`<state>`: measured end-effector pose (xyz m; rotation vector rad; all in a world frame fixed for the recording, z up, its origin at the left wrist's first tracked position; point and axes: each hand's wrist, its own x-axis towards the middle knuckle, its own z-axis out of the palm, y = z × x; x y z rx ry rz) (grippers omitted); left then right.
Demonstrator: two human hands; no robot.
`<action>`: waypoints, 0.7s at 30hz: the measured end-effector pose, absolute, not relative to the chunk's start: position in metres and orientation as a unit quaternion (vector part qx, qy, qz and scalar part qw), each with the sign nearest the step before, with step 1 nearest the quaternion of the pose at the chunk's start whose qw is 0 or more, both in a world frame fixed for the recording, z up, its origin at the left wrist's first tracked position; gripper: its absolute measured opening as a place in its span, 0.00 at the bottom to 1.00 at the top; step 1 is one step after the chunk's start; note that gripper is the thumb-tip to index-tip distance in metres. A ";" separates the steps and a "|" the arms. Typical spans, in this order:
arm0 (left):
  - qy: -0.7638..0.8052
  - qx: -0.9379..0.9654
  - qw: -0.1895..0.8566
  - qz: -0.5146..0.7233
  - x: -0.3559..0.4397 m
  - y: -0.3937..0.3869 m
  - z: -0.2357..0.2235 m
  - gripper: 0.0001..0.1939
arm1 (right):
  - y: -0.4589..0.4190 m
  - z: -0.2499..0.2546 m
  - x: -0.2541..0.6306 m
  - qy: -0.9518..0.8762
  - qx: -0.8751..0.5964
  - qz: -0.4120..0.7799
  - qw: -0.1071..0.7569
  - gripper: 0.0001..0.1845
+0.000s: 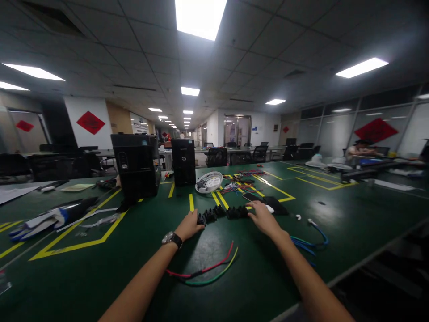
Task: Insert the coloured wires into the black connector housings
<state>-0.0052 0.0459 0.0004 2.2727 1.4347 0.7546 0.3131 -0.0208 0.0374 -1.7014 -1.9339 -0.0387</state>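
Small black plastic parts lie in a row across the green table in front of me, in a left group [212,215] and a right group [237,212] with a narrow gap between them. At the left end, my left hand [189,226], a watch on its wrist, has thumb and fingers closed around the outermost part. My right hand [264,218] grips the right end between thumb and forefinger. The parts' fine shape is too dark to make out. Nearer to me lie a red wire [209,269] and a yellow-green wire [217,279], both curved.
Two black computer cases [134,165] [183,162] stand behind, beside a white basket [209,182]. Bundled wires [246,183] lie beyond my right hand; blue cables [310,243] are at right. Gloves [50,219] lie left. A person [362,150] sits at far right.
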 end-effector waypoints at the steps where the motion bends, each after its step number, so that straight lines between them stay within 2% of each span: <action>1: 0.497 0.803 0.184 0.271 -0.006 0.046 0.000 0.26 | -0.035 0.039 0.328 -0.724 -0.633 -0.018 0.274 0.19; 4: 0.493 0.808 0.179 0.270 -0.013 0.042 0.001 0.21 | -0.079 0.032 0.373 -0.722 -0.650 -0.014 0.236 0.16; 7: 0.491 0.804 0.165 0.292 -0.021 0.029 0.004 0.23 | -0.109 0.018 0.401 -0.739 -0.643 0.004 0.200 0.14; 9: 0.483 0.788 0.200 0.326 -0.026 0.016 0.008 0.24 | -0.117 0.013 0.406 -0.744 -0.642 -0.012 0.187 0.12; 16: 0.399 0.576 0.552 0.451 -0.028 -0.034 0.020 0.29 | -0.107 0.031 0.400 -0.736 -0.659 -0.102 0.118 0.13; 21: 0.295 0.442 0.672 0.516 -0.030 -0.047 0.013 0.32 | -0.102 0.058 0.413 -0.697 -0.685 -0.175 0.122 0.15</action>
